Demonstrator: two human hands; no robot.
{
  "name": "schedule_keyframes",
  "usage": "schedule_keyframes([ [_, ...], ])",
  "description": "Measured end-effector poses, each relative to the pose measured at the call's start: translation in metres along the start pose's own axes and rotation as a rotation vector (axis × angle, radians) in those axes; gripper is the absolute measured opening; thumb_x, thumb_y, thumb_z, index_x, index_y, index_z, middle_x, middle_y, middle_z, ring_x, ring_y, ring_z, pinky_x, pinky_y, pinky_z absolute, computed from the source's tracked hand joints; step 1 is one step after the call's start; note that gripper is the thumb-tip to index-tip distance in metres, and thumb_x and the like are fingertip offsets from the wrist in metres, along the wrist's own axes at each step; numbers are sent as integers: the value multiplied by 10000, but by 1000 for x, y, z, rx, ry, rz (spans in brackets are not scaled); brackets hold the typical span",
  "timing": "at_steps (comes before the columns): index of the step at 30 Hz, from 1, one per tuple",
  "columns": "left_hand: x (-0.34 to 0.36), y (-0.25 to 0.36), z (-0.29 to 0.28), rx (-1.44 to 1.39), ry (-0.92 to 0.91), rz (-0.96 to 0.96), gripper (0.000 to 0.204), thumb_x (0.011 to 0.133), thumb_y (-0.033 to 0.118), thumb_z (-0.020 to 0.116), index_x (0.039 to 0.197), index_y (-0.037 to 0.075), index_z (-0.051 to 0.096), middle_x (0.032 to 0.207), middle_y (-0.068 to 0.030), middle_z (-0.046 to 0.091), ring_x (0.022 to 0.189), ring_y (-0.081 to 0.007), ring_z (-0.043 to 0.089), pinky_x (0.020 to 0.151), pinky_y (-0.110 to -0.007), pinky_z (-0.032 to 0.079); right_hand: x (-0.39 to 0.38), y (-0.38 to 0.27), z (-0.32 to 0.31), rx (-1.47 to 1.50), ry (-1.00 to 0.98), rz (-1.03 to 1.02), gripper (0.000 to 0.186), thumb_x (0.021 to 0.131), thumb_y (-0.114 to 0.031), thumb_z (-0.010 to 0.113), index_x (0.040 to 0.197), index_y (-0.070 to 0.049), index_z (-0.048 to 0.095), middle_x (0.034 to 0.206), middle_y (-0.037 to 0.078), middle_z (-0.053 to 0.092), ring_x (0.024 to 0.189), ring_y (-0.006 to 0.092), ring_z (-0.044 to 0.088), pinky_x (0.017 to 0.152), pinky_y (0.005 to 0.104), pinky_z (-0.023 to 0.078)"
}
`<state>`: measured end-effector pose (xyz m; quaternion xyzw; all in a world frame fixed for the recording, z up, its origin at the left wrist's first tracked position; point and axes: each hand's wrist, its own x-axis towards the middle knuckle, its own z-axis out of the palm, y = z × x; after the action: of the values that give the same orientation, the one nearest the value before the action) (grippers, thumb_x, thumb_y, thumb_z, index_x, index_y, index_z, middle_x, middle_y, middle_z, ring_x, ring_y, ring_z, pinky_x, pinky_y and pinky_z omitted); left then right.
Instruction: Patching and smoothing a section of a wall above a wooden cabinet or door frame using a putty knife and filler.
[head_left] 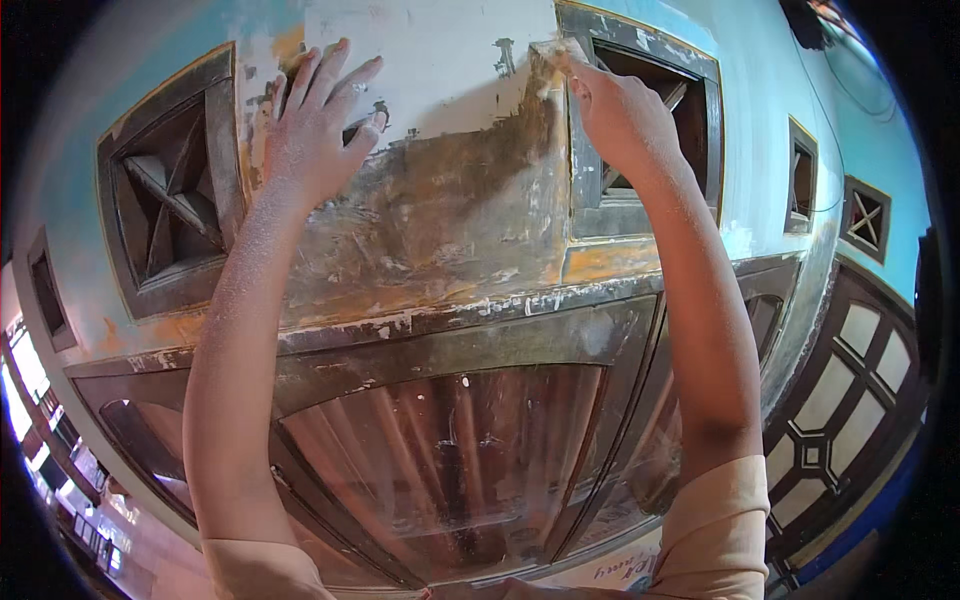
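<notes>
Both arms are raised to a wall (440, 190) that is white at the top and bare brown and grey below. My left hand (318, 125) rests against it with fingers spread, beside the left vent frame. Pale dust coats that hand and forearm. Dark marks show by its thumb; I cannot tell what they are. My right hand (620, 115) is closed, pinching a thin, flat, pale piece (556, 50) against the wall at the left edge of the right vent frame (583, 150). The piece is too unclear to name more exactly.
A dark wooden vent with crossed slats (170, 200) is set in the wall at left. Below runs a paint-flecked wooden ledge (420, 322), above glazed dark panels (470, 440) with a curtain behind. A panelled door (835, 400) stands at far right; a thin cable (822, 110) hangs there.
</notes>
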<state>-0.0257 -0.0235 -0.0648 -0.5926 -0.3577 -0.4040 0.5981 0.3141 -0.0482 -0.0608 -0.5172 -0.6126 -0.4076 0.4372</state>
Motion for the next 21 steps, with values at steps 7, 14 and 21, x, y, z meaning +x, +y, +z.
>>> schedule_keyframes([
  [7,15,-26,0,111,12,20,633,972,459,583,1573,367,404,1690,-10,285,1556,-286,258,1271,-543,183,6,1,-4,15,41,-32,382,1076,-260,464,1437,-270,590,1020,193,745,981,402,706,852,544,556],
  [14,16,-27,3,146,26,-38,589,1019,408,522,1589,339,391,1704,-12,262,1564,-300,240,1271,-541,161,1,-2,7,-25,86,-16,379,1068,-275,471,1426,-269,595,999,192,743,957,401,715,835,544,565],
  [21,14,-32,3,124,57,-20,598,997,460,565,1567,361,414,1695,-29,274,1557,-309,251,1267,-563,171,8,-7,3,-70,75,-20,383,1066,-289,453,1422,-281,593,1013,192,744,959,411,715,819,552,567],
])
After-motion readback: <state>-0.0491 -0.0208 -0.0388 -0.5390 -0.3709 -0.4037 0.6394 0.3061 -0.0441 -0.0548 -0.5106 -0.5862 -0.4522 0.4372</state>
